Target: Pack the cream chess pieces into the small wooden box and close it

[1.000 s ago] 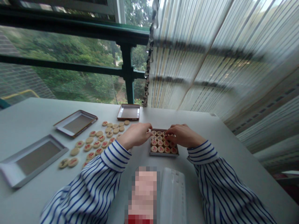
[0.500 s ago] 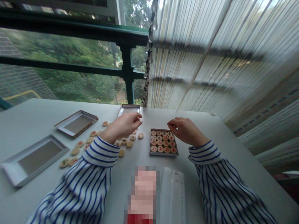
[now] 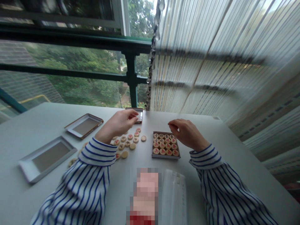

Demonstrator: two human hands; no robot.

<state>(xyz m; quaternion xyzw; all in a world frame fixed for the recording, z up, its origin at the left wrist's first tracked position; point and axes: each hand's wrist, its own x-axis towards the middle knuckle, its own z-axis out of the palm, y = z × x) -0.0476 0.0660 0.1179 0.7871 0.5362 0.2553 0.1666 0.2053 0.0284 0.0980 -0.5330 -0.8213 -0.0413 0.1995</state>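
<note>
My left hand [image 3: 118,125] hovers over the loose xiangqi pieces [image 3: 127,143], its thumb and fingers a little apart. I see no piece between them. Below it, round wooden pieces with red or black characters lie scattered, some blank side up; hand and sleeve cover part of them. My right hand [image 3: 187,131] hangs by the back right corner of a shallow square box [image 3: 166,157]. Its fingers curl in to the thumb, and no piece shows in them. Rows of xiangqi pieces [image 3: 168,146] fill the box, characters facing up.
Shallow trays or lids lie at the left: a grey one [image 3: 30,181], a brown-edged one [image 3: 82,137] behind it, and another [image 3: 141,117] at the back edge. A clear plastic case [image 3: 174,197] and a pixelated patch are at the front. A string curtain [image 3: 199,62] hangs behind the table.
My left hand has shifted slightly left and its fingers look a bit more spread. My right hand stays nearly where it was. The whole view has tilted slightly, moving the table things right and down.
</note>
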